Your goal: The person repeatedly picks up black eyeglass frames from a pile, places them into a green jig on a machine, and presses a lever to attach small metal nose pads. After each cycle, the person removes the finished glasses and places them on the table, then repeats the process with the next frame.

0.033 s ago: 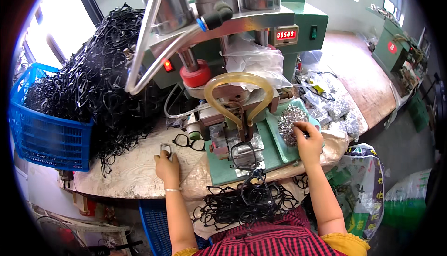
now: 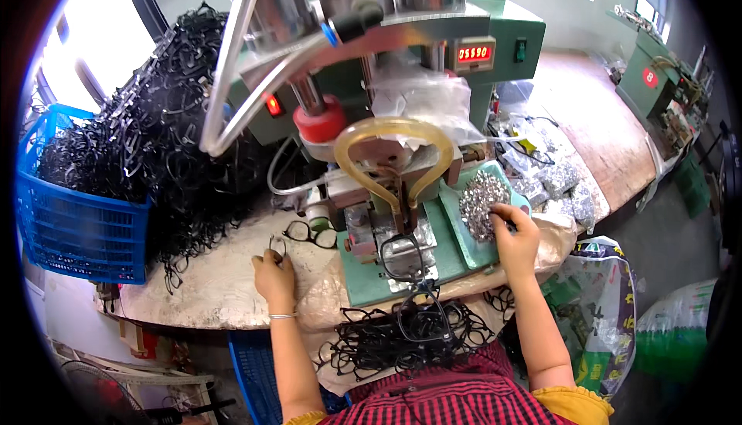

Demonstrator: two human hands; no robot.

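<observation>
My left hand (image 2: 274, 279) is over the left part of the worktop, fingers closed on a thin dark glasses frame (image 2: 278, 244) that shows only in part. My right hand (image 2: 516, 241) reaches into a teal tray (image 2: 471, 253), its fingers pinched at the edge of a heap of small shiny metal pieces (image 2: 481, 202). Whatever lies between those fingertips is hidden. Between my hands, a black glasses frame (image 2: 402, 258) sits at the fixture of a green press (image 2: 363, 279). Another black frame (image 2: 423, 315) hangs just in front, over a pile of frames (image 2: 363, 340) at my lap.
A blue crate (image 2: 85, 232) and a tall heap of black frames (image 2: 154, 116) fill the left. One loose frame (image 2: 311, 233) lies beside the press. A yellowish looped tube (image 2: 394, 127) arches above the fixture. Bags of metal pieces (image 2: 558, 181) lie right of the tray.
The picture has shifted slightly. The frame in my left hand has turned and shows more edge-on. The counter's red digits differ. My right hand stays at the metal pieces, its fingertips slightly lower.
</observation>
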